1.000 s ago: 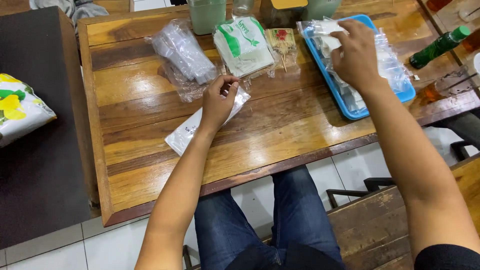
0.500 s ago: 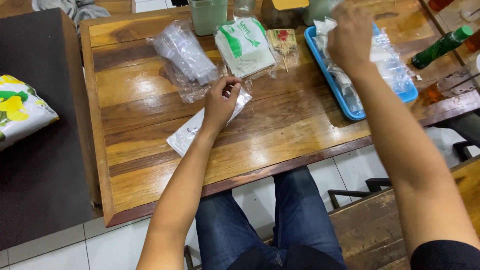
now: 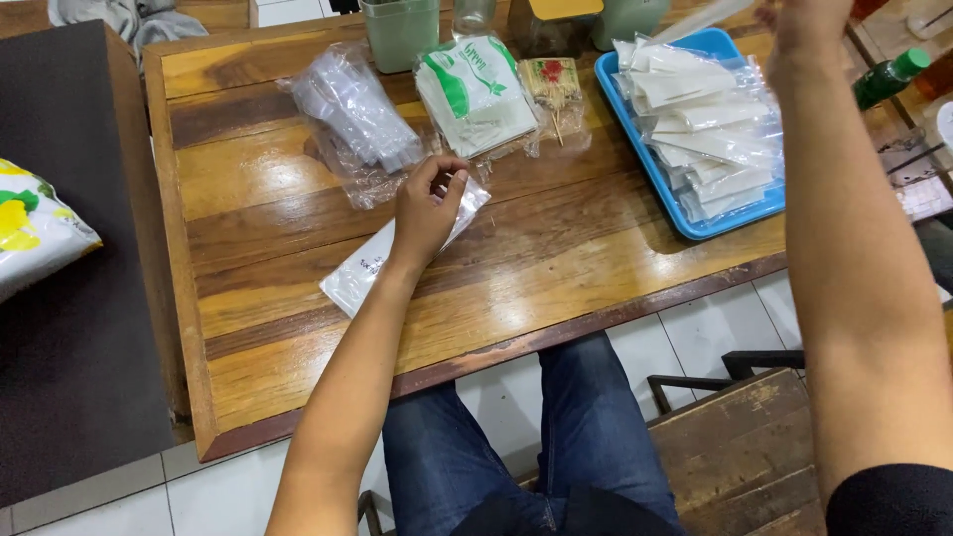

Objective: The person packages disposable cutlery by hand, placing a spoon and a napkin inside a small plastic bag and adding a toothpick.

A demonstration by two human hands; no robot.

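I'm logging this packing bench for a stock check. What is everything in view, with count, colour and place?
Wooden table: one, brown, centre.
Blue plastic tray: one, right side of the table, holding clear and white packets.
Flat clear plastic pouch: one, under the left hand.
Clear bag of plastic items: one, back left.
Green and white packet stack: one, back centre.
Toothpick bundle: one, beside the stack.
Green bottle: one, far right.
Yellow and green bag: one, on the dark surface at left.
Left hand: resting on the pouch.
Right hand: raised over the tray, holding a long clear packet.
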